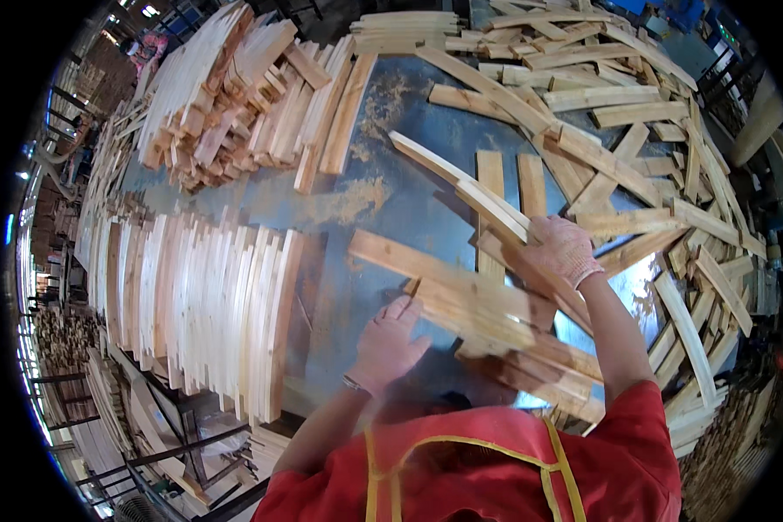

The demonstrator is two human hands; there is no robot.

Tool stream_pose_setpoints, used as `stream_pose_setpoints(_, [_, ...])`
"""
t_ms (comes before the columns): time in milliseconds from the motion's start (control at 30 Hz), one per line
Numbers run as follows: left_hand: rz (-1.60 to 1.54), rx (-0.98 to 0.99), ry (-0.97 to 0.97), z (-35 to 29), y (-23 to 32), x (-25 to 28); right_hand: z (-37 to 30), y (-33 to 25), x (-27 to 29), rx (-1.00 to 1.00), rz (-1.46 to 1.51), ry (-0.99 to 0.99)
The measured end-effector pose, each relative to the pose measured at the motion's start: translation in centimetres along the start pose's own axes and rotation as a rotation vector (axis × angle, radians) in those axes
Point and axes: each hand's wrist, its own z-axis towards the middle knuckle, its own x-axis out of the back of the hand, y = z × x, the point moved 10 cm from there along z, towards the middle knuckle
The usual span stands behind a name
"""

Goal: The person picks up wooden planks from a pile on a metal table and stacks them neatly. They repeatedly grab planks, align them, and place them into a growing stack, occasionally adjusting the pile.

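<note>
In a pale knit glove, my right hand (pixel 562 250) is closed around the near end of a pair of light wooden strips (pixel 474 193), which slant up and away to the left above the table. My left hand (pixel 386 346) has its fingers stretched out and its thumb apart, with the fingertips at the left ends of some planks. A wider wooden plank (pixel 444 277) lies just beyond those fingertips. More boards (pixel 548 357) overlap between my hands and my red clothing, partly blurred and shadowed.
A neat row of upright-edged strips (pixel 209 304) fills the left side of the blue-grey metal table (pixel 339 287). A tall stack of strips (pixel 226 96) stands at the far left. Loose boards (pixel 618 165) lie jumbled along the right. Sawdust (pixel 352 198) is scattered mid-table. A person (pixel 143 54) is far off.
</note>
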Motion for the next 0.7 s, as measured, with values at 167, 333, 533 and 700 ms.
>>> stream_pose_setpoints(167, [-0.515, 0.17, 0.043, -3.2, -3.8, -2.4, -7.0, -12.9, 0.1, 0.031, 0.133, 0.003])
stream_pose_setpoints(333, [-1.281, 0.189, 0.067, -3.8, -5.4, -5.5, -7.2, -21.1, -13.6, 0.088, 0.458, -0.074])
stream_pose_setpoints(533, [-1.41, 0.295, 0.093, -8.3, -14.0, -6.8, -12.9, -25.1, -21.3, 0.029, 0.545, -0.139])
stream_pose_setpoints(700, [-0.072, 0.445, 0.431, -8.0, -22.2, -1.4, -22.8, -30.6, -27.5, 0.095, 0.506, -0.296])
